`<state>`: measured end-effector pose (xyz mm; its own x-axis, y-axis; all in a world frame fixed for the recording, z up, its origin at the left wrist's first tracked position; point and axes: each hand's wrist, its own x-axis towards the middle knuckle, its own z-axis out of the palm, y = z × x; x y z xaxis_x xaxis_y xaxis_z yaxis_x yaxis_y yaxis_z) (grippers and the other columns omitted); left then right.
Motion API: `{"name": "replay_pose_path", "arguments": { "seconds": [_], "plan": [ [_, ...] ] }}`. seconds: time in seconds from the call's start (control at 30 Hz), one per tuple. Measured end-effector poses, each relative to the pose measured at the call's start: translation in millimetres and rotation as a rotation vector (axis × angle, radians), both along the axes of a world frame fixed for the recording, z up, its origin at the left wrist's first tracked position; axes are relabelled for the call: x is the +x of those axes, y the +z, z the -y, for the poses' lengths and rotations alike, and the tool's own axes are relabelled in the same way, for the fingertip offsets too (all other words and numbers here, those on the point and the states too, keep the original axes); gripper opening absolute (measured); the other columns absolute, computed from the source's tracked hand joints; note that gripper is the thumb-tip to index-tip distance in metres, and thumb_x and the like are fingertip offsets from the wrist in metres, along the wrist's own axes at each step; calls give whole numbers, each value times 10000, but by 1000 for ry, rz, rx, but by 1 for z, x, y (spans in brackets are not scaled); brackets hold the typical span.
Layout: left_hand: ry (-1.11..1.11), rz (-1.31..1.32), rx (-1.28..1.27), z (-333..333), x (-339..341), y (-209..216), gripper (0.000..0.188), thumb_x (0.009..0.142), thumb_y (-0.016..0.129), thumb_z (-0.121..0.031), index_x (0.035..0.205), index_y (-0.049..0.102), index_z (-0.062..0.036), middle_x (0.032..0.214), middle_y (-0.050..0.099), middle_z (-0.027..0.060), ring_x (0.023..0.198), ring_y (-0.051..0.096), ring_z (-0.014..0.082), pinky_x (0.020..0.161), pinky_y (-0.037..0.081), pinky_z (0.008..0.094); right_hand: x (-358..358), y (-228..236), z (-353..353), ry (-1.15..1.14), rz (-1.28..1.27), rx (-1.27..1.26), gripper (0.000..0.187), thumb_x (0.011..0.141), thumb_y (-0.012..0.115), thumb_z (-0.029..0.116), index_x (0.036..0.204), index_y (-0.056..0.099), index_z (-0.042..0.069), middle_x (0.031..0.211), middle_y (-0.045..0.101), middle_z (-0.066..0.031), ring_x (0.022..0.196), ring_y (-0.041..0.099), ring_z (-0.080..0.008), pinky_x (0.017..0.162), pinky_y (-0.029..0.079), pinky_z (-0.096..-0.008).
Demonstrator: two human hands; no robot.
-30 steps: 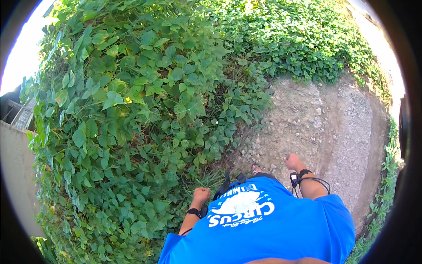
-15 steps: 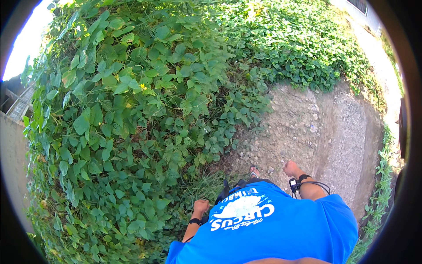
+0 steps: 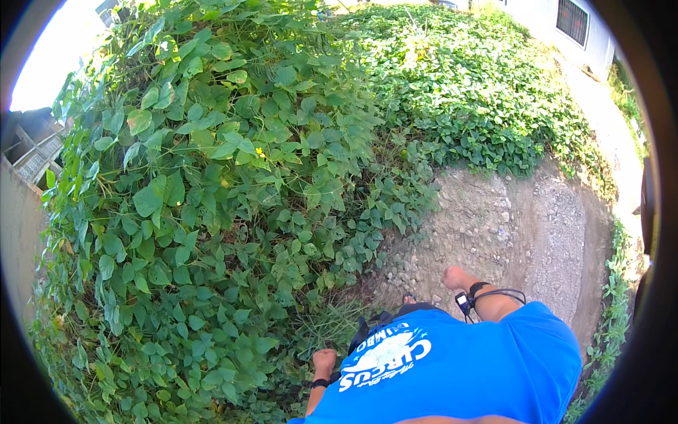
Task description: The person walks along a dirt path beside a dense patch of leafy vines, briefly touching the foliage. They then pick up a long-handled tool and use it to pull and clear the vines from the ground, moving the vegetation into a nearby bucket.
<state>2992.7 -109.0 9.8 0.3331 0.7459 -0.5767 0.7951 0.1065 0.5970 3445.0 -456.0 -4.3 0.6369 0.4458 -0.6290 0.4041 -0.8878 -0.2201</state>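
Note:
My left hand (image 3: 324,360) hangs low beside my body, its fingers curled into a loose fist, close to the edge of the leafy vines (image 3: 205,240). A black band (image 3: 320,383) circles that wrist. In front of my shirt, over the dirt, my right hand (image 3: 455,278) is also curled closed. Nothing shows in either hand. On the right wrist sit a dark strap (image 3: 479,287) and a small black device (image 3: 463,302) with a cable looping back along the forearm.
A stony dirt path (image 3: 480,219) runs ahead and to the right. Dense low greenery (image 3: 466,92) covers the ground beyond it. A pale building with a barred window (image 3: 572,21) stands far right, and a concrete wall (image 3: 18,233) at the left.
The view has tilted up, so the building and more of the far greenery show. My left hand sits lower in the picture; my right hand has shifted slightly left and down. Both stay closed.

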Motion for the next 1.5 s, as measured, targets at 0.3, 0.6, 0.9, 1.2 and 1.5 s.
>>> {"name": "replay_pose_path", "arguments": {
  "seconds": [0.3, 0.6, 0.9, 1.2, 1.5],
  "plan": [
    [178, -22, 90, 21, -44, -23, 212, 743, 640, -148, 686, 701, 48, 627, 661, 202, 598, 676, 294, 576, 524, 423, 48, -17, -45, 395, 39, 11, 276, 795, 573, 189, 792, 761, -13, 863, 723, -244, 885, 717, -380, 831, 569, -451],
    [-15, -229, 216, 33, -66, -39, 226, 750, 652, -230, 773, 737, -22, 790, 714, 178, 760, 694, 313, 703, 533, 423, 89, -27, -101, 270, -24, 137, 299, 762, 581, 120, 939, 718, -78, 1012, 700, -307, 993, 690, -423, 860, 567, -465],
    [258, -101, 140, 43, 36, 78, 182, 759, 584, 13, 807, 760, 23, 721, 714, 111, 652, 662, 187, 617, 525, 314, 93, -23, -64, 279, -196, 29, 311, 794, 570, 175, 936, 743, -41, 1057, 708, -263, 1012, 686, -401, 882, 556, -453],
    [431, 3, -8, 52, 67, 71, 181, 746, 547, 35, 741, 727, 18, 604, 614, 61, 497, 567, 166, 446, 441, 329, 123, -42, -43, 255, -214, -32, 338, 800, 584, 160, 1026, 722, -50, 1092, 697, -279, 1039, 684, -394, 866, 562, -457],
    [-24, -287, 200, 61, 23, -1, 161, 701, 600, -174, 692, 709, -54, 668, 670, 161, 666, 686, 282, 633, 527, 399, 143, -25, -86, 294, -203, 41, 322, 795, 593, 161, 996, 712, -61, 1016, 710, -276, 997, 693, -402, 844, 558, -474]
  ]
}}
